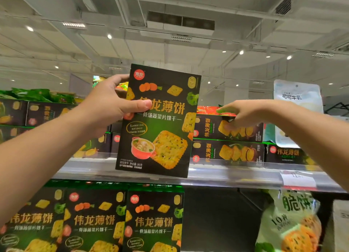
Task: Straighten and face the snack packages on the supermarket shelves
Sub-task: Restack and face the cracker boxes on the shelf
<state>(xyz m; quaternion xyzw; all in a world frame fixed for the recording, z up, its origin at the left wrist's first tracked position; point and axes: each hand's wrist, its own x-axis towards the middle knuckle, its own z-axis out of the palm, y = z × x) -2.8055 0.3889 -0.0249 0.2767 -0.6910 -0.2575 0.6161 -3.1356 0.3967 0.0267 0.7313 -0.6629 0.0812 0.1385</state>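
Note:
My left hand (111,104) grips a dark green cracker box (162,138) by its left edge, thumb across the front. The box is upright, slightly tilted, front facing me, held in the air before the top shelf (236,174). My right hand (239,114) reaches to the right, fingers spread, its fingertips resting on the top of two flat-lying cracker boxes (241,150) stacked on the top shelf. More flat-lying boxes (47,112) are stacked at the left of that shelf. Three upright boxes of the same kind (94,221) face forward on the shelf below.
A white pouch (298,100) stands at the top right, above a further dark box (287,154). A pale green cracker bag (290,221) leans on the lower shelf at right, beside a dark gap (219,219). A price label (298,179) is on the shelf rail.

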